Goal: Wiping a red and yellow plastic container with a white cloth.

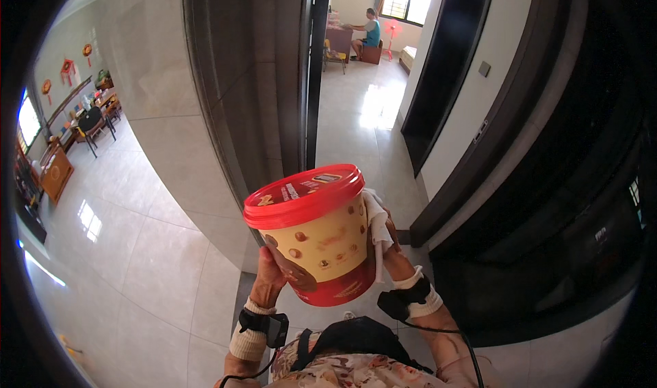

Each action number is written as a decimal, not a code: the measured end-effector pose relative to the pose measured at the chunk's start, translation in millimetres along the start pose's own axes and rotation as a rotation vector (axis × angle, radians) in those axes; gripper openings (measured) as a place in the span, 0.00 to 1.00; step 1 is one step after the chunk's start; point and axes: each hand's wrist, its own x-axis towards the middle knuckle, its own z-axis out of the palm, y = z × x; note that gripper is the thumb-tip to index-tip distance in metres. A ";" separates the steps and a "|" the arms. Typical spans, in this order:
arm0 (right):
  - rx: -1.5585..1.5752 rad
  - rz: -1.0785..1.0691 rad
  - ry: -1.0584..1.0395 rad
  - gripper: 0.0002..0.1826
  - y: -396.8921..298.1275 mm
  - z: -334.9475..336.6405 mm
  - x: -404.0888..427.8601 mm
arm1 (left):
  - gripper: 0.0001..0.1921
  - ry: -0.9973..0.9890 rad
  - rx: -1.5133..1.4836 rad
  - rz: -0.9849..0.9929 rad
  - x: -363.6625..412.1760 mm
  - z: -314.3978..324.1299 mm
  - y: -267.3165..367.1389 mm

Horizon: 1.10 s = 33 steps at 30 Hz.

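Observation:
A large plastic tub (323, 244) with a cream wall and a red base is held up in front of my body, tilted a little. Its red lid (304, 193) is on and bears writing and pictures. My left hand (272, 267) grips the tub's lower left side, with most of its fingers hidden behind the tub. On the opposite side, my right hand (391, 231) presses a white cloth (377, 221) against the wall of the tub. Most of that hand is covered by the cloth and the tub.
A dark-framed doorway (418, 236) stands ahead. Beyond it, a person (372, 31) sits at a desk (339, 41) near a yellow chair (334, 55) and a pink fan (392, 34). To the left are a tiled wall (159, 80) and a black chair (92, 121).

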 end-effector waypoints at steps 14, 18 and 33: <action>-0.150 -0.166 -0.194 0.31 17.9 -30.7 3.8 | 0.29 0.153 0.364 0.290 29.1 44.2 13.6; -0.285 -0.111 -0.242 0.39 -21.8 -18.0 19.1 | 0.25 0.212 0.399 0.316 27.7 51.2 17.7; -0.398 -0.127 -0.226 0.23 -69.3 8.2 40.8 | 0.56 0.124 0.571 0.127 25.1 75.5 17.8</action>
